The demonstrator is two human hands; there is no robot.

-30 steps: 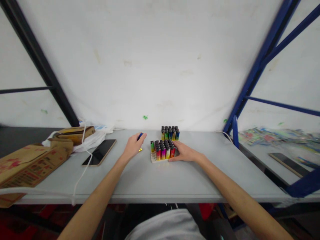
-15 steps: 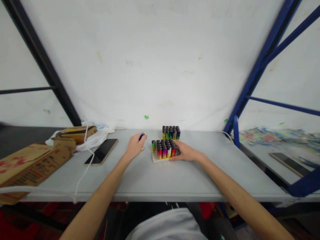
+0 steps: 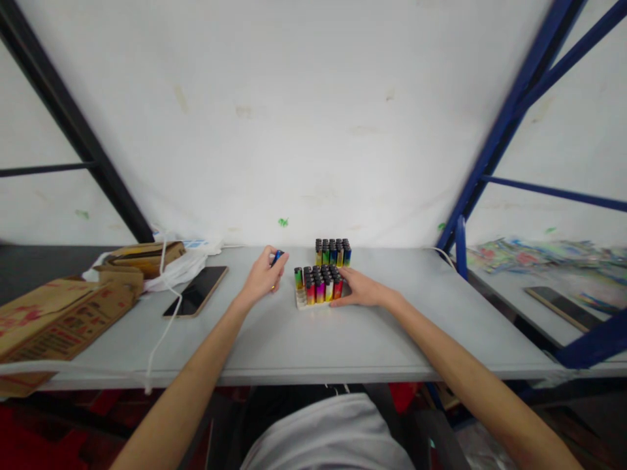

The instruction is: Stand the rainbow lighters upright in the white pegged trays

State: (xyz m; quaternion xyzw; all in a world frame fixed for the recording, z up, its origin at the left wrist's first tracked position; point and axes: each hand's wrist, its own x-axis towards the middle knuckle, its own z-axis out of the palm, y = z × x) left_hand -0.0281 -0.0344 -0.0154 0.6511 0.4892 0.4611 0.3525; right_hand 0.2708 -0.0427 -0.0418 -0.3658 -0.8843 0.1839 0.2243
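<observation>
My left hand (image 3: 263, 274) is closed around a blue lighter (image 3: 277, 257), raised just left of a pale tray (image 3: 313, 305). Several colourful lighters (image 3: 321, 291) with black tops stand upright in this tray. At its left end, some slots hold no lighter, and a green one (image 3: 298, 279) stands behind them. My right hand (image 3: 360, 289) grips the tray's right side, thumb at the front corner and fingers toward the back. Behind is a second block of upright lighters (image 3: 333, 252), in yellow, green and blue, near the wall.
A dark phone (image 3: 196, 292) lies to the left on the grey table (image 3: 392, 346). Beyond it are cardboard boxes (image 3: 63, 313), white plastic and a white cable (image 3: 164, 339). A blue metal frame (image 3: 490, 156) rises on the right, with another phone (image 3: 563, 308) past it.
My left hand has turned slightly, so more of the blue lighter shows. My right hand stays at the tray. The whole view has shifted a little with my head.
</observation>
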